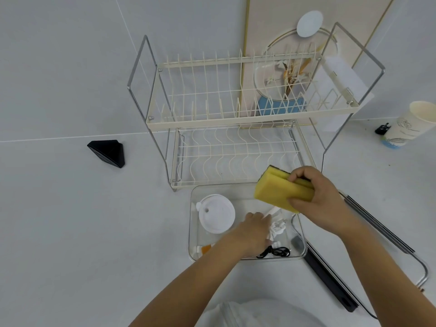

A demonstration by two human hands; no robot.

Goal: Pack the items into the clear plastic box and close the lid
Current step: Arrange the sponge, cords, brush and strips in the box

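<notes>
The clear plastic box point(192, 223) stands open on the white surface in front of the dish rack. Inside it lie a white round lid point(215, 214), a small orange item point(205, 249), a black cable point(276, 252) and crumpled white pieces point(278, 226). My left hand point(253, 228) is down inside the box, fingers closed on the white pieces. My right hand point(316, 193) grips a yellow sponge point(280, 187) with a dark scouring side, held above the box's far right corner.
A cream two-tier dish rack point(236, 119) stands right behind the box. A black triangular object point(107, 152) lies to the left. A paper cup point(408, 125) lies at the right edge, a black plug point(382, 129) beside it. A black bar with metal tubing point(330, 277) runs along the box's right side.
</notes>
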